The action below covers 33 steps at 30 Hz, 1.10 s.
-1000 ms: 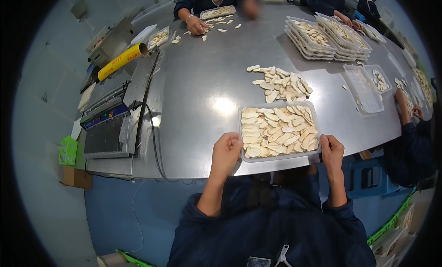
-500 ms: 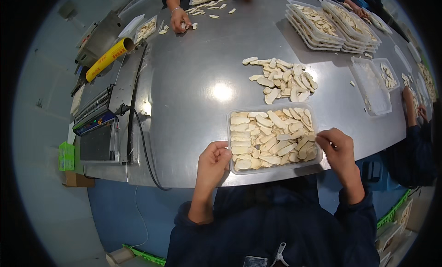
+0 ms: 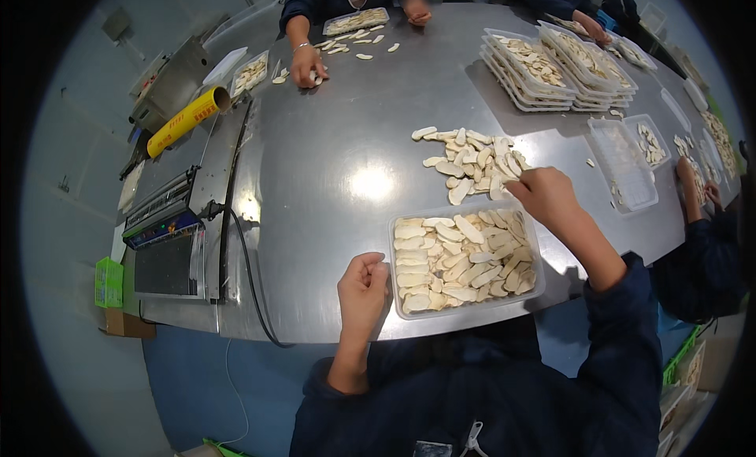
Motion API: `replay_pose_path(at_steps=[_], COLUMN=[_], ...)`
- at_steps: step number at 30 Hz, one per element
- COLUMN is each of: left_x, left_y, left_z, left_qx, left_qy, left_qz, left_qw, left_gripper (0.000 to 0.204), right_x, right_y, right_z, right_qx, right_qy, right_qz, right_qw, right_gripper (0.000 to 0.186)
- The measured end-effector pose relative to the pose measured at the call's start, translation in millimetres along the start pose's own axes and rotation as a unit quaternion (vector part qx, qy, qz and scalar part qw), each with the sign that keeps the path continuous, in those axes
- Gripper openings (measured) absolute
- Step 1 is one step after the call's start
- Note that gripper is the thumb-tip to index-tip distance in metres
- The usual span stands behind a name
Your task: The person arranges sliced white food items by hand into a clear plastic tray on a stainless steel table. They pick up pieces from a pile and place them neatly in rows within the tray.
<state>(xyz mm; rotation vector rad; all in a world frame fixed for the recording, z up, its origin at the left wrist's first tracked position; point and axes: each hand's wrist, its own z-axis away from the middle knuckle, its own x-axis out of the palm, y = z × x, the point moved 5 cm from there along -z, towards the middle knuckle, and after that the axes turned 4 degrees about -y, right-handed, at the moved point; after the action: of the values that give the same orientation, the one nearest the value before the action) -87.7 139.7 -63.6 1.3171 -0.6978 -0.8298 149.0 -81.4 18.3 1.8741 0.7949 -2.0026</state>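
In front of me a clear plastic tray [image 3: 466, 305] is full of pale, elongated dried slices [image 3: 454, 256]. Along its left side the slices are stacked in a neat column; elsewhere they overlap. Beside the tray's left wall, my left hand [image 3: 362, 294] is closed with curled fingers, and nothing shows in it. My right hand [image 3: 550, 199] reaches over the tray's far right corner. Its fingers are pinched at the near right edge of a loose slice pile [image 3: 471, 162], against a pale slice; the fingertips are partly hidden.
Stacked filled trays [image 3: 531, 67] stand at the far right, with an emptier clear tray [image 3: 624, 162] nearer. A co-worker's hand [image 3: 305, 66] handles slices across the table. On the left are a sealing machine [image 3: 167, 236], its black cable [image 3: 246, 268] and a yellow tube [image 3: 185, 122].
My right hand has moved from the tray's right edge up to the loose pile. My left hand has come slightly off the tray's left rim. The view has shifted, so the table sits lower.
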Motion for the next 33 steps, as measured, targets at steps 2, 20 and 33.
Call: replay_pose_path(at_steps=[2, 20, 33], left_x=[1, -1, -4], left_y=[-1, -5, -3], left_z=[-1, -1, 3], left_qx=[0.019, 0.091, 0.085], left_qy=[0.007, 0.045, 0.057], left_qz=[-0.014, -0.120, -0.083], left_qw=[1.000, 0.988, 0.991], left_gripper=[0.018, 0.015, 0.015], right_x=[9, 45, 3], right_y=[-7, -71, 77], right_z=[-17, -80, 31], right_qx=[0.024, -0.179, 0.176], right_qy=[-0.027, 0.105, 0.018], right_qz=[0.027, 0.085, -0.446], right_qw=[0.999, 0.975, 0.877], right_gripper=[0.028, 0.013, 0.017])
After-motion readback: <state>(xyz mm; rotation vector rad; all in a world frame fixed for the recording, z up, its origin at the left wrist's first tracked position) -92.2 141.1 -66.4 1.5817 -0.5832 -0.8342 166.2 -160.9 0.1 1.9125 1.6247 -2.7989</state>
